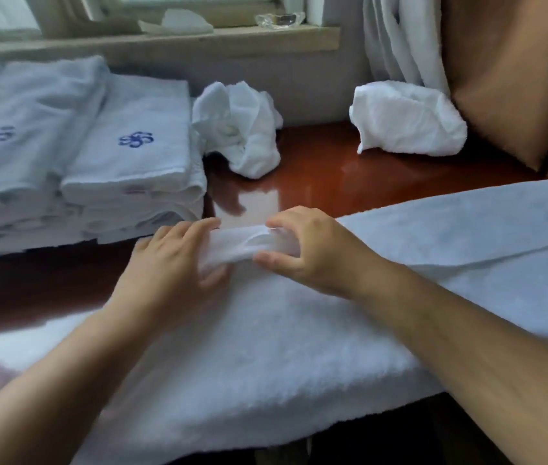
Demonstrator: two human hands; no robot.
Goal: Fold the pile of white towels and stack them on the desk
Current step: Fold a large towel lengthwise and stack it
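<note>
From the head view, a large white towel point(265, 347) lies spread across the near side of the glossy red-brown counter point(316, 176), its near edge hanging over the front and a long folded flap running off to the right. Both hands meet at its far left end, where the cloth is gathered into a small bunch. The left hand point(172, 263) holds that bunch with the fingers laid over the top and the thumb underneath, pinching it. The right hand point(309, 253) grips the same bunch just beside it, fingers curled over the cloth and thumb closing from below. To the left, touching the towel's far corner area or very near it, stands a folded stack point(125, 152) with a blue embroidered mark on top, and a second stack point(14, 129) sits beside it. Two crumpled towels wait at the back, one in the middle point(239, 129) and one at the right point(406, 119) by the tan curtain point(517, 78). The step in hand looks like sorting out a corner or hem before the next fold. The next move probably calls for drawing the hands apart along the edge to pull it straight, then carrying it across squarely so the layers line up.
</note>
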